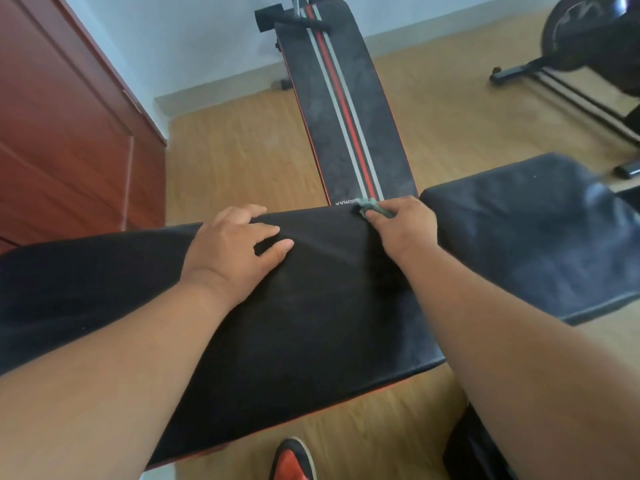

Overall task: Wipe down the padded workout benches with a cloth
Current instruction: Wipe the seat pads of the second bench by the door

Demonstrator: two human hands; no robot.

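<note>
Lying across the lower half of the view is a black padded bench (pixel 294 323), its long pad running from the left edge toward the right; both bare forearms reach over it from the near side. The left hand (pixel 235 247) rests palm down on the pad close to its far edge, fingers straight and slightly spread, the fingertips at that edge; it holds nothing. The right hand (pixel 401 223) sits at the far edge of the same pad, near its right end; its fingers are curled down onto a small grey-green cloth (pixel 372 206), which is bunched beneath them and shows only as a crumpled fringe past the fingertips; the cloth is pressed against the pad's far edge. A second black pad (pixel 536 237) lies just beside the first at the right, its surface dull and streaked. Beyond the far edge, a long striped bench (pixel 346 109) with red and grey bands down its middle runs away toward the white wall; its near end carries white lettering, partly hidden by the cloth. An exercise bike (pixel 588 39) stands at the upper right on the wooden floor (pixel 242 150); a red-brown cabinet (pixel 62 116) fills the upper left; an orange and black shoe (pixel 292 460) shows at the bottom edge.
</note>
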